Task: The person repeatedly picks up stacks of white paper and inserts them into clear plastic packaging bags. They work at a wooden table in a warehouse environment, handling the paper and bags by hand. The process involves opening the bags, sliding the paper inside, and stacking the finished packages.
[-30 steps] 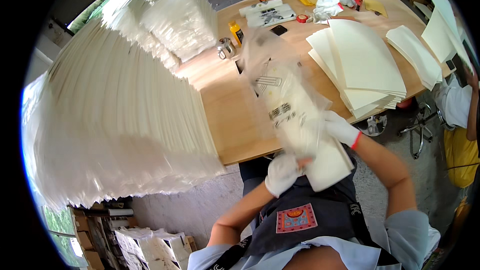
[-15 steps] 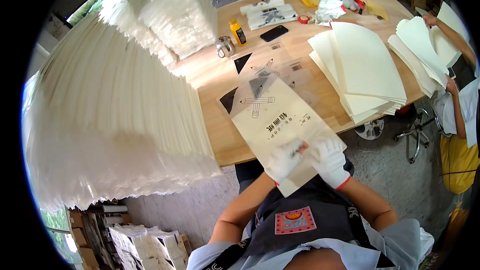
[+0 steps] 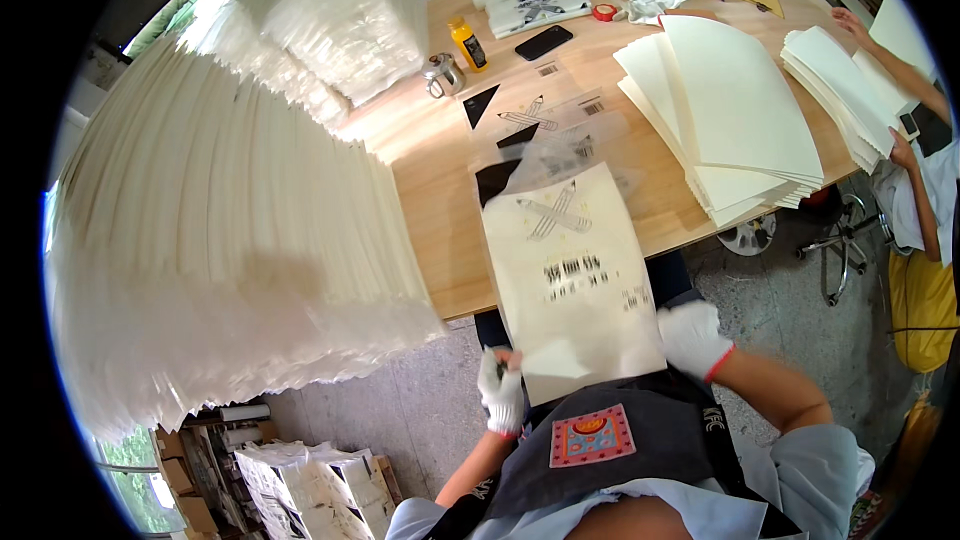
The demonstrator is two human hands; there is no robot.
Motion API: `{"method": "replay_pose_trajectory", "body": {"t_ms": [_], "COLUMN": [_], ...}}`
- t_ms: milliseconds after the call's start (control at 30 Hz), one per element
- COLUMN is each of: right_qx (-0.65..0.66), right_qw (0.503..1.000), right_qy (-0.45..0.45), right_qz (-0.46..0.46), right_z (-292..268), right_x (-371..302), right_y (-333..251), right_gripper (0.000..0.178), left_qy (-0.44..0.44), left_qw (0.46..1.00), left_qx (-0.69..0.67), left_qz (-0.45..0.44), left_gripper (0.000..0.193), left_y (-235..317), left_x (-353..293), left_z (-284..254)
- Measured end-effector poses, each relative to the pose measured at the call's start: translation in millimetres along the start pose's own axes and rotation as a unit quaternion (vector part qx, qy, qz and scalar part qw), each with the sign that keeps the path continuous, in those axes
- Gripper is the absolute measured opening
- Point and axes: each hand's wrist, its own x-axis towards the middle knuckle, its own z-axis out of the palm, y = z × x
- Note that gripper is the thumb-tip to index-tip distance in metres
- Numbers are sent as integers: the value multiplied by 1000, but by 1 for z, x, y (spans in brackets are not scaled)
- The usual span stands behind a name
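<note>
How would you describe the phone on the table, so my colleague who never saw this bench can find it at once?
Start at the long wooden table and go to its far end, past the printed clear bags. The phone lies flat there, right of the orange bottle and metal cup. It is the only flat black slab.

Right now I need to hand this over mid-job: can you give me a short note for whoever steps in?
Left hand: gloved, pinching the bag's lower left corner.
Right hand: gloved, holding the bag's right edge.
Bag: clear, printed, cream sheet inside, held over the table edge.
Done: sheet looks fully inserted.
Left: whether the bag is sealed cannot be told. Empty bags lie ahead, loose sheets to the right.
</note>
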Motion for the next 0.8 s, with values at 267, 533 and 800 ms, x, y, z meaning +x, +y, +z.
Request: {"method": "replay_pose_trajectory", "body": {"t_ms": [267, 533, 800], "right_qx": [165, 787, 872], "right_qw": [941, 567, 438], "right_qy": [-296, -109, 48], "right_qz": [2, 220, 212], "right_z": [-18, 85, 81], "right_x": [-37, 42, 111], "right_y": [6, 12, -45], "right_gripper": [42, 41, 37], "left_qy": [-169, -30, 17], "left_qw": [982, 991, 994], "left_qx": [6, 89, -10], "left_qz": [86, 91, -110], "left_gripper": [17, 21, 10], "left_y": [0, 35, -60], "left_x": [-47, 31, 0], "left_z": [-30, -5, -57]}}
